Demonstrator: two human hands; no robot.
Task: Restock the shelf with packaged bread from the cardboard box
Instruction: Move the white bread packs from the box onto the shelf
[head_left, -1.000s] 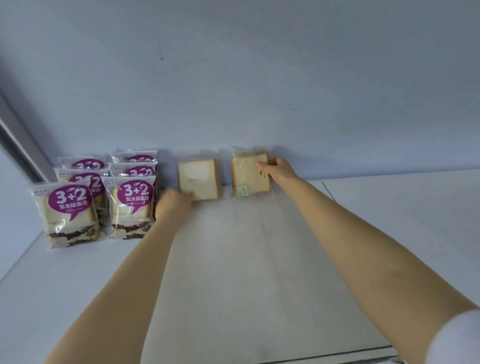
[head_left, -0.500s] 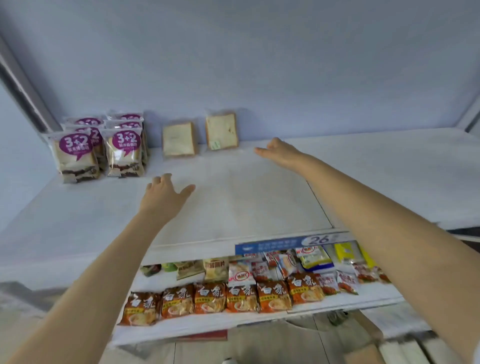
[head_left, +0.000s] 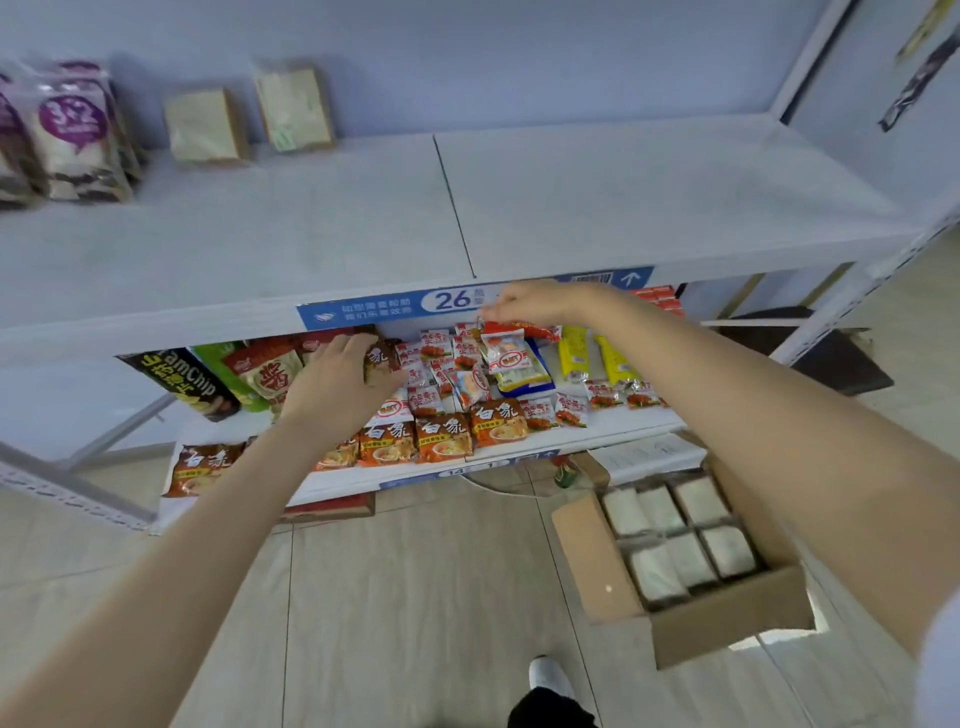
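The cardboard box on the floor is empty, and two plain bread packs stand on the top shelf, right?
Not empty: the head view shows the cardboard box holding packaged bread. Two plain bread packs do stand on the top shelf.

Brn cardboard box (head_left: 592, 564), wht shelf (head_left: 623, 208), purple-lbl bread pkgs (head_left: 72, 135).

Both bare arms (head_left: 182, 545) stretch forward, elbows apart, forearms converging ahead. The left grip (head_left: 340, 387) lies palm down, fingers straight and slightly spread. The right grip (head_left: 537, 304) is farther forward and higher, wrist bent, fingers loosely curled downward.
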